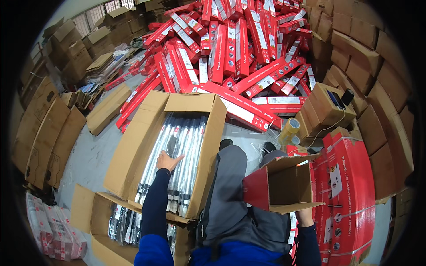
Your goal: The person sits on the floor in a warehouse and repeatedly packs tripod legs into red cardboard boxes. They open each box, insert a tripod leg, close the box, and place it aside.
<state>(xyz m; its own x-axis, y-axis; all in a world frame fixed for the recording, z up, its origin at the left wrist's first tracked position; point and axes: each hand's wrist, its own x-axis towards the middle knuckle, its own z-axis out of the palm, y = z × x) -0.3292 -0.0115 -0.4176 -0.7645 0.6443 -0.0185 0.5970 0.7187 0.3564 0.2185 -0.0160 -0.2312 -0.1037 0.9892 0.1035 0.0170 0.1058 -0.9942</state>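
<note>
My left hand point(169, 161) lies over silver poles wrapped in clear plastic point(183, 148), its thumb stretched away from the fingers. Those poles lie side by side in an open cardboard carton point(212, 128) left of my legs. On my right, my right hand point(305, 217) grips a long red box point(256, 188) from beneath and along its side. The flaps at this box's near end stand open, showing a brown inside; I cannot see anything in it. Most of the right hand's fingers are hidden behind the box.
A large heap of red boxes point(242, 48) fills the far side. Below the carton stands another open carton point(100, 213) with plastic-wrapped black parts. Strapped red boxes point(350, 190), tape rolls point(290, 127) and a small cardboard box point(320, 108) are on the right.
</note>
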